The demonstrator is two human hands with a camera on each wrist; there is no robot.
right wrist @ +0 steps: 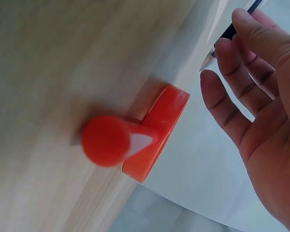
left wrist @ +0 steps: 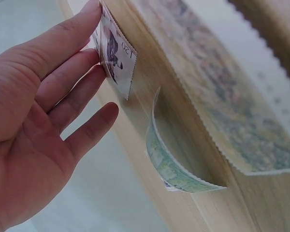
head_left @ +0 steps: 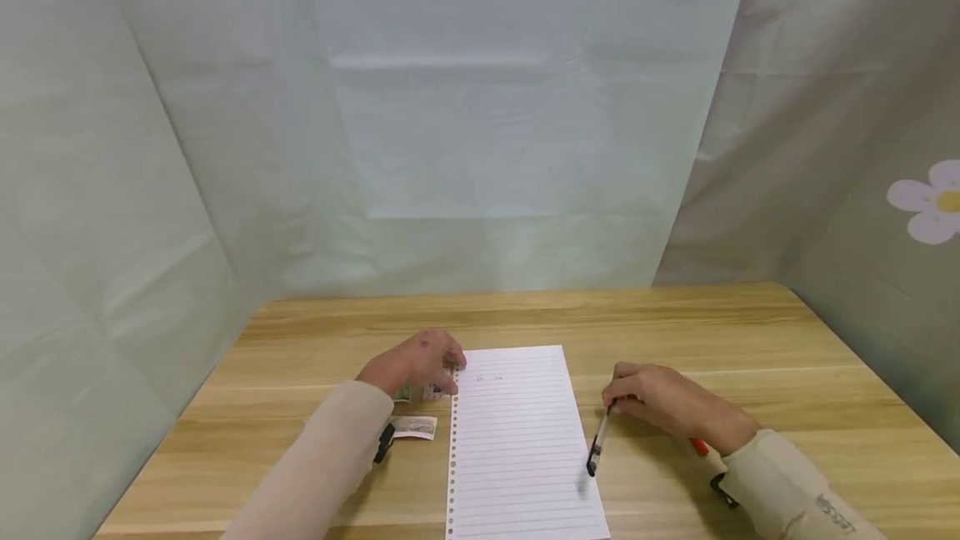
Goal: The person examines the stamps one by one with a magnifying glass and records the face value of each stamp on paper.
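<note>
The left hand (head_left: pixel 416 365) pinches a stamp (left wrist: pixel 115 50) at the sheet's (head_left: pixel 517 440) ten o'clock corner, two more stamps (head_left: pixel 415 427) lying at its seven o'clock, while the right hand (head_left: pixel 663 402), at the sheet's three o'clock, grips a pen (head_left: pixel 598 440).

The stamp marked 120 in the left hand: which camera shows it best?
The left wrist view: the stamp fills it, its bird and 120 readable, pinched by the left hand. The head view shows a speck; the right wrist view, nothing.
</note>
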